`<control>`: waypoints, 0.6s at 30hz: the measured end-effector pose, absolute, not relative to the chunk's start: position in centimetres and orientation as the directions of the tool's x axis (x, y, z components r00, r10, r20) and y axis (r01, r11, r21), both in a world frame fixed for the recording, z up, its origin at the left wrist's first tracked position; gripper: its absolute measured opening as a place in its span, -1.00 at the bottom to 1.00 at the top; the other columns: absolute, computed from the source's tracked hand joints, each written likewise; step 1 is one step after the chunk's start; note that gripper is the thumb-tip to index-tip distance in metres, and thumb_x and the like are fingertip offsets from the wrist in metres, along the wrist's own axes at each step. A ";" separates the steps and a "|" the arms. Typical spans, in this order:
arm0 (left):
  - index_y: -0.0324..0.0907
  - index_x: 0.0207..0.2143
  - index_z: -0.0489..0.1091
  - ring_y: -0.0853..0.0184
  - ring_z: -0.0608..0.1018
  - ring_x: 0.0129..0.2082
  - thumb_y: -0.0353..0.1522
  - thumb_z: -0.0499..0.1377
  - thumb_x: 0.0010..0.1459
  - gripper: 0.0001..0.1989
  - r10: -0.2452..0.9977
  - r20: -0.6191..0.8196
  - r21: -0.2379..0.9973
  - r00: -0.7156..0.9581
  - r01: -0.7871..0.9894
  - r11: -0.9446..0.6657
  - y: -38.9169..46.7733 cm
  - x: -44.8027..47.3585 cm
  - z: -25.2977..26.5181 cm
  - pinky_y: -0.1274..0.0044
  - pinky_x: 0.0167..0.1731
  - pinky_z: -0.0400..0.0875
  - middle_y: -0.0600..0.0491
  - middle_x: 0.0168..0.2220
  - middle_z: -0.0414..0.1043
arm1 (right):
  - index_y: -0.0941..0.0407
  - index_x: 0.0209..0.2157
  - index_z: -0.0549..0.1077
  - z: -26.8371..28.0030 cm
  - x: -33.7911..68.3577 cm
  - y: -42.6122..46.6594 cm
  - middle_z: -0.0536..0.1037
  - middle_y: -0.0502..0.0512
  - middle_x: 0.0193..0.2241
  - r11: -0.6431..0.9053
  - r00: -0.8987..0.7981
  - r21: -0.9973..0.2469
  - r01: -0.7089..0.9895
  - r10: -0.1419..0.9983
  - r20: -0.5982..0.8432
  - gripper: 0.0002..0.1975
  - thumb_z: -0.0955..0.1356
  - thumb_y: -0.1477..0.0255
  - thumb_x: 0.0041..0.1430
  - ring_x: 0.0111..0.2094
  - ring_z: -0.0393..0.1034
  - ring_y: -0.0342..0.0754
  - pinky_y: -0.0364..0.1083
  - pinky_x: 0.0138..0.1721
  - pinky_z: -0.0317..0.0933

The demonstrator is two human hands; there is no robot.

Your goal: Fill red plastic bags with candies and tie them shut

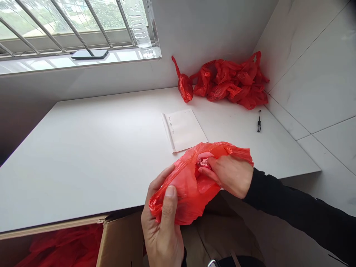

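A thin red plastic bag (194, 185) hangs between my hands over the table's front edge. My left hand (164, 218) grips its lower left end, thumb on top and fingers behind. My right hand (228, 172) reaches into the bag's mouth, its fingers closed on a small pink-and-dark-red printed packet (204, 162). Most of that packet is hidden by the fingers and the bag, so its full shape cannot be made out.
A white table (105, 148) bears a notebook (185, 129), a black pen (259, 122) and a pile of red plastic bags (230, 81) in the corner. A cardboard box (119, 241) with red bags stands below left. A phone (89, 54) and a clear bottle (140, 31) are on the windowsill.
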State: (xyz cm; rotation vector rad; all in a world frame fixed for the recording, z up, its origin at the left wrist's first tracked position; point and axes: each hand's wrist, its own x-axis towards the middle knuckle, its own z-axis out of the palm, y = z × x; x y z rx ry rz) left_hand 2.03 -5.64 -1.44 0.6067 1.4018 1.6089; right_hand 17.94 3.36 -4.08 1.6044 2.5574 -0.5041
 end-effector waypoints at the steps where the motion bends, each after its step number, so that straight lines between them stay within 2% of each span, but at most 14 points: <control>1: -0.06 0.02 0.56 0.19 0.62 0.03 -0.22 0.28 0.26 -0.70 0.859 -0.176 0.955 -0.481 -0.294 0.031 -5.7 2.0 -1.3 0.57 -0.10 0.60 -0.04 0.10 0.55 | 0.14 -0.17 0.55 -3.8 18.1 3.2 0.48 0.10 -0.60 0.398 -0.435 -0.191 0.898 0.869 -0.237 -0.62 0.20 0.22 0.48 -0.60 0.44 0.08 -0.08 -0.65 -0.08; 3: 0.00 0.07 0.53 0.22 0.64 -0.02 -0.24 0.30 0.24 -0.66 0.852 -0.168 0.960 -0.495 -0.280 0.027 -5.9 2.0 -0.9 0.58 -0.14 0.60 0.00 0.06 0.58 | 0.09 -0.03 0.52 -2.7 18.6 2.6 0.52 0.06 -0.56 0.424 -0.445 -0.143 0.894 0.875 -0.189 -0.64 0.19 0.22 0.49 -0.58 0.46 0.08 -0.06 -0.64 0.00; 6: 0.11 0.09 0.50 0.35 0.68 -0.23 -0.27 0.37 0.16 -0.58 0.864 -0.114 0.980 -0.491 -0.200 0.015 -6.4 1.7 -0.1 0.65 -0.24 0.61 0.10 -0.15 0.64 | 0.06 0.06 0.46 -0.5 20.0 1.6 0.62 0.03 -0.37 0.553 -0.560 -0.267 0.789 0.826 0.057 -0.70 0.19 0.31 0.50 -0.43 0.53 0.03 -0.03 -0.49 0.26; 8: 0.11 0.06 0.52 0.40 0.66 -0.33 -0.29 0.41 0.10 -0.55 0.879 -0.064 0.993 -0.472 -0.115 0.010 -6.7 1.3 0.3 0.68 -0.25 0.60 0.14 -0.27 0.62 | 0.08 0.11 0.42 0.5 21.0 1.2 0.62 0.08 -0.15 0.616 -0.559 -0.339 0.711 0.788 0.260 -0.73 0.21 0.41 0.49 -0.22 0.55 0.00 -0.03 -0.23 0.39; 9: 0.10 0.06 0.52 0.40 0.66 -0.34 -0.29 0.43 0.07 -0.53 0.881 -0.054 0.997 -0.469 -0.081 0.018 -6.8 1.1 0.4 0.68 -0.24 0.59 0.14 -0.29 0.61 | 0.09 0.13 0.41 0.6 21.5 1.3 0.58 0.13 -0.05 0.621 -0.526 -0.324 0.713 0.780 0.338 -0.71 0.23 0.44 0.47 -0.10 0.52 0.02 -0.01 -0.07 0.39; 11: 0.07 0.07 0.52 0.39 0.66 -0.32 -0.29 0.45 0.04 -0.50 0.881 -0.056 0.998 -0.469 -0.016 0.055 -6.7 0.7 0.7 0.69 -0.22 0.59 0.11 -0.26 0.60 | 0.10 0.22 0.35 0.1 22.2 2.0 0.46 0.27 0.13 0.575 -0.453 -0.216 0.789 0.782 0.427 -0.62 0.30 0.39 0.43 0.13 0.37 0.20 0.18 0.18 0.25; 13: 0.05 0.07 0.52 0.34 0.67 -0.25 -0.27 0.44 0.06 -0.51 0.891 -0.054 0.993 -0.451 0.066 0.094 -6.5 0.4 0.9 0.66 -0.19 0.60 0.07 -0.18 0.61 | 0.13 0.34 0.23 -1.3 22.7 3.2 0.36 0.36 0.20 0.504 -0.409 -0.128 0.854 0.804 0.432 -0.43 0.35 0.29 0.38 0.22 0.24 0.34 0.36 0.26 0.08; 14: 0.04 0.08 0.51 0.32 0.67 -0.21 -0.26 0.42 0.08 -0.52 0.898 -0.045 0.988 -0.437 0.111 0.104 -6.3 0.2 1.1 0.65 -0.17 0.60 0.05 -0.13 0.61 | 0.15 0.38 0.15 -2.1 22.9 3.9 0.37 0.37 0.18 0.490 -0.398 -0.140 0.860 0.818 0.415 -0.35 0.35 0.25 0.36 0.21 0.25 0.35 0.39 0.27 0.05; 15: 0.05 0.11 0.50 0.30 0.67 -0.18 -0.25 0.40 0.11 -0.52 0.902 -0.042 0.981 -0.430 0.152 0.118 -6.2 0.1 1.3 0.63 -0.15 0.60 0.04 -0.08 0.61 | 0.16 0.40 0.10 -2.8 23.0 4.5 0.42 0.35 0.13 0.485 -0.389 -0.187 0.854 0.835 0.391 -0.31 0.34 0.23 0.36 0.17 0.30 0.32 0.39 0.27 0.06; 18: 0.09 0.16 0.46 0.28 0.67 -0.12 -0.21 0.37 0.14 -0.49 0.895 -0.033 0.963 -0.445 0.226 0.148 -6.2 -0.1 2.2 0.60 -0.11 0.60 0.05 0.04 0.58 | 0.20 0.40 0.07 -3.9 23.1 6.0 0.55 0.25 -0.07 0.427 -0.305 -0.387 0.817 0.891 0.337 -0.28 0.33 0.23 0.35 -0.04 0.45 0.21 0.27 0.14 0.27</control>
